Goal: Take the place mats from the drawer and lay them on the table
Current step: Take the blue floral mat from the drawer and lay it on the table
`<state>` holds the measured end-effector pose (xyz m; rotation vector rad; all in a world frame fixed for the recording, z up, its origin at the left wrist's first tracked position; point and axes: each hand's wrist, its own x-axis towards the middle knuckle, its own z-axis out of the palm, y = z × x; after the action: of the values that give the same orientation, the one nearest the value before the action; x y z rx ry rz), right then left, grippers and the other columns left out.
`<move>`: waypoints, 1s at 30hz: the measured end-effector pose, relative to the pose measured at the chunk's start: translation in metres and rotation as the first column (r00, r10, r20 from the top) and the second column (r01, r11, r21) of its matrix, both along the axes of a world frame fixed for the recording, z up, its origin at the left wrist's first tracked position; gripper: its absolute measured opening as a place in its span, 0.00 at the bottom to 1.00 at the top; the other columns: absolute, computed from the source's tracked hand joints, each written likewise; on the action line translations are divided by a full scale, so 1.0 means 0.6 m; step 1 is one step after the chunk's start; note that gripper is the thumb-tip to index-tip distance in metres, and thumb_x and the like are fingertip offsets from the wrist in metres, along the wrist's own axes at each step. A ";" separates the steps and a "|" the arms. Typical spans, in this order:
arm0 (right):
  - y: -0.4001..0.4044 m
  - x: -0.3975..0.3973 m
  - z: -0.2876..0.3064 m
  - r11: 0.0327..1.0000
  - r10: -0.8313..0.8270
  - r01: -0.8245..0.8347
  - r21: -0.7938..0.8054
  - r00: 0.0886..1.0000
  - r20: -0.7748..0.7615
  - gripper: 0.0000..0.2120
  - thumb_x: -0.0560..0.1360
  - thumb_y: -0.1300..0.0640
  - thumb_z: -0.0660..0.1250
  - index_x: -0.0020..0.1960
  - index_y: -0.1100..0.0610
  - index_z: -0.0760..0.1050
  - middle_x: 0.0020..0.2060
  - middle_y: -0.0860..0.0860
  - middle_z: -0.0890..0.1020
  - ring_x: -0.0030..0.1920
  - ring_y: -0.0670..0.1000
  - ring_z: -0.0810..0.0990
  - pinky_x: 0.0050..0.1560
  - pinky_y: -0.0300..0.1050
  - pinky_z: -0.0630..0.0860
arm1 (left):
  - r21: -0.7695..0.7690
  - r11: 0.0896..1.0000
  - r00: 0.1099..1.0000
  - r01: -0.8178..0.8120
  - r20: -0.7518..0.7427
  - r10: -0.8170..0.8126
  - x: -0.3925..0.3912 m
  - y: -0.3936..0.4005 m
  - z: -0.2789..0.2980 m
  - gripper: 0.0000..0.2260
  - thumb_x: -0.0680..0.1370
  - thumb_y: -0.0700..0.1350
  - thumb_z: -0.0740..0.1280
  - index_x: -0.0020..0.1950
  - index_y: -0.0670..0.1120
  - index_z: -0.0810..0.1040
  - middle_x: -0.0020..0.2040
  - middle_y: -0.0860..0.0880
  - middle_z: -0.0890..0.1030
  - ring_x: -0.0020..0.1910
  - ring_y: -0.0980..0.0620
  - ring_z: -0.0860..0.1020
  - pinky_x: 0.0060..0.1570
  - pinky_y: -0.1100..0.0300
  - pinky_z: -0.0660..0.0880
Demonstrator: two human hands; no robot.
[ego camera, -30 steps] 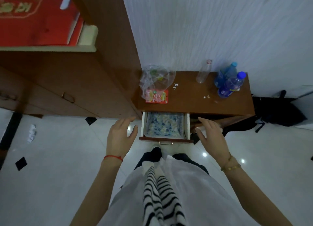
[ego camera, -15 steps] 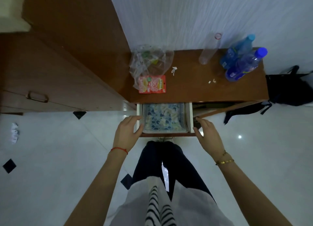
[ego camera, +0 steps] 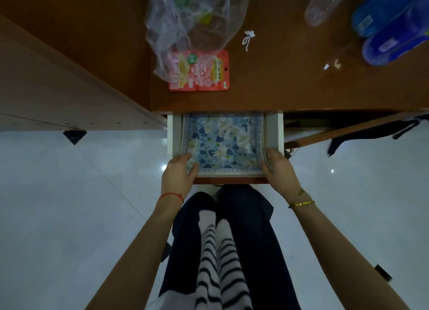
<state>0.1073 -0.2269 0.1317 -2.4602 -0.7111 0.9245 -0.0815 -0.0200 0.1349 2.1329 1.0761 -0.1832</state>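
Observation:
A white drawer (ego camera: 274,133) stands pulled out under the brown table (ego camera: 290,89). Inside lie blue and white flowered place mats (ego camera: 222,142), stacked. My left hand (ego camera: 178,172) grips the stack's near left corner, thumb on top. My right hand (ego camera: 279,170) holds the near right edge, where the mats curl upward. Both hands are at the drawer's front end.
On the table lie a clear plastic bag (ego camera: 192,19), a red snack packet (ego camera: 199,71), a clear empty bottle (ego camera: 322,5) and two blue bottles (ego camera: 390,31). A brown cabinet (ego camera: 69,77) stands to the left. A black bag strap (ego camera: 371,133) hangs at right over the white tiled floor.
The view has dropped closer to the drawer. Both hands moved from the drawer's outer sides into it and took hold of the mats' near corners.

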 end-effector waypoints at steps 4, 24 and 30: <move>0.026 0.003 -0.045 0.997 0.022 -0.024 -0.073 0.999 -0.030 0.19 0.80 0.58 0.63 0.68 0.66 0.68 0.60 0.66 0.75 0.58 0.63 0.77 0.53 0.49 0.74 | -0.010 0.999 0.999 -0.034 -0.040 0.034 0.003 0.003 -0.038 0.17 0.78 0.45 0.67 0.66 0.41 0.76 0.60 0.41 0.80 0.55 0.45 0.79 0.51 0.65 0.70; 0.064 0.008 -0.101 0.910 -0.349 0.304 -0.282 0.929 -0.123 0.18 0.79 0.61 0.64 0.63 0.70 0.67 0.59 0.66 0.77 0.58 0.63 0.78 0.47 0.43 0.71 | -0.070 0.986 0.983 -0.150 -0.122 0.141 0.038 0.001 -0.082 0.17 0.77 0.42 0.67 0.65 0.39 0.75 0.58 0.39 0.79 0.54 0.42 0.79 0.55 0.57 0.74; 0.067 -0.010 -0.082 0.844 -0.536 0.530 -0.084 0.840 -0.085 0.18 0.76 0.63 0.67 0.64 0.68 0.71 0.59 0.62 0.79 0.58 0.60 0.79 0.43 0.29 0.66 | -0.056 0.989 0.986 -0.137 -0.108 0.131 0.030 -0.005 -0.079 0.17 0.78 0.42 0.66 0.65 0.40 0.75 0.57 0.39 0.80 0.52 0.41 0.80 0.53 0.58 0.74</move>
<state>0.1010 -0.1867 0.0825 -2.4317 0.0570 0.8429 -0.0635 -0.0232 0.0877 2.0057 1.2536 -0.2634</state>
